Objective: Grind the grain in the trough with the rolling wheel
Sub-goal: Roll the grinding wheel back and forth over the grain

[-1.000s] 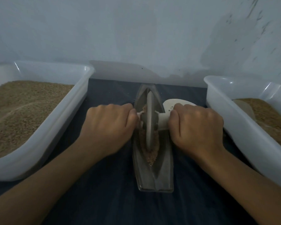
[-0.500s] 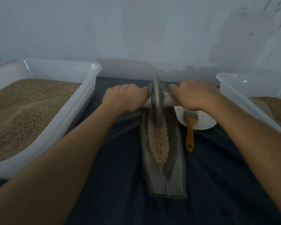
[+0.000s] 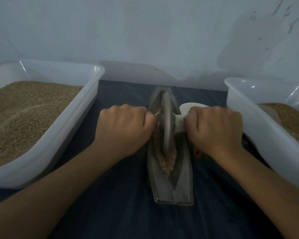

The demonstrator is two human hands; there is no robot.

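Observation:
A grey boat-shaped metal trough lies lengthwise on the dark cloth in the middle. Brown grain fills its groove. The grey rolling wheel stands on edge in the groove near the trough's middle, on a pale axle handle. My left hand grips the axle's left end, which is hidden under the fingers. My right hand grips the axle's right end.
A white plastic tub of brown grain stands at the left, and a second tub with grain at the right. A white plate and an orange brush-handle tip peek out behind my right hand. A pale wall rises just behind.
The wheel was rolled to the trough's far end half a second ago and has now come back toward me to the middle. Both hands kept their grip on the axle.

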